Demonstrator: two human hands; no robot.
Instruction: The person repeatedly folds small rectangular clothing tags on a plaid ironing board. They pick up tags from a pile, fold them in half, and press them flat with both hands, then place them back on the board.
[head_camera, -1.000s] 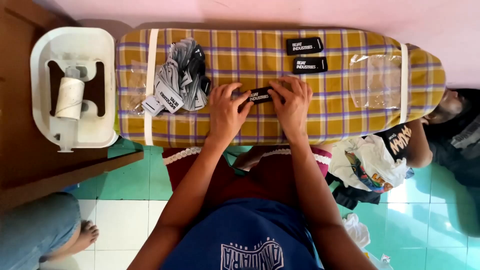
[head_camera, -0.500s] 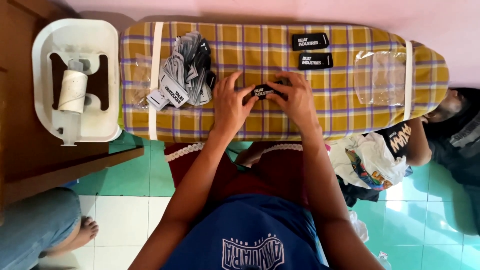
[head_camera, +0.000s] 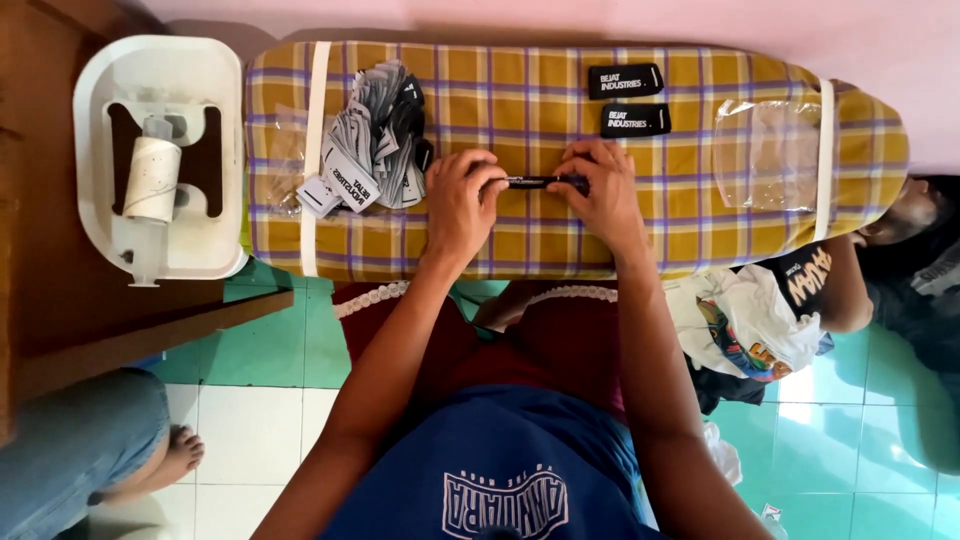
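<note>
Nearest, the person's lap: blue shirt (head_camera: 500, 470) with a pale printed emblem, dark red cloth across the knees, both forearms reaching up to the board.

Left hand (head_camera: 462, 205): fingers curled closed, pinching the left end of a narrow black label (head_camera: 540, 182). Right hand (head_camera: 600, 195): likewise closed on the label's right end. The strip sits between the two hands, pressed flat against the board near its middle, apparently held at both ends so it stays taut and creases cleanly.

Ironing board (head_camera: 700, 230): yellow plaid cover with purple lines, two white straps across it; serves as the padded work surface at lap height.

Label pile (head_camera: 375, 140): loose heap of grey and black woven labels, just left of the left hand, within easy reach as stock.

Clear plastic bag (head_camera: 765, 150): lies flat toward the board's right end, apart from the hands.

Finished black labels (head_camera: 625, 100): two, laid one above the other at the board's far edge, beyond the right hand, kept separate from the heap.

White plastic tray (head_camera: 100, 130): on a wooden table left of the board, holding a pale thread spool (head_camera: 153, 178).

Periphery: another person's bare foot (head_camera: 180, 455) lower left; folded printed clothing (head_camera: 750, 320) on the green tiled floor at right.
</note>
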